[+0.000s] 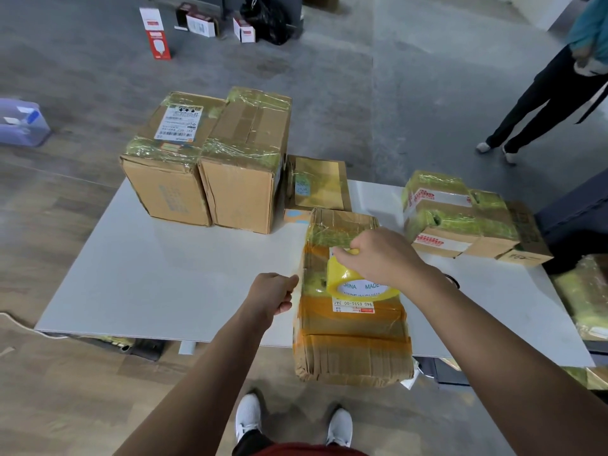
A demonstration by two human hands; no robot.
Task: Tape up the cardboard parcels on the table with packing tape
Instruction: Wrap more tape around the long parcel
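Observation:
A long cardboard parcel (353, 340) wrapped in yellowish tape lies on the white table (164, 274), its near end jutting over the front edge. On top of it sits a yellow roll of packing tape (348, 284). My right hand (378, 255) grips the roll from above, fingers curled over its far side. My left hand (273, 292) is curled at the parcel's left edge, touching its side. Whether it pinches a tape end is hidden.
Two tall taped boxes (210, 159) stand at the table's far left, a flat parcel (317, 184) behind the long one, and a cluster of taped boxes (460, 218) at the right. A person's legs (539, 103) stand far right. More parcels lie on the floor at right (585, 297).

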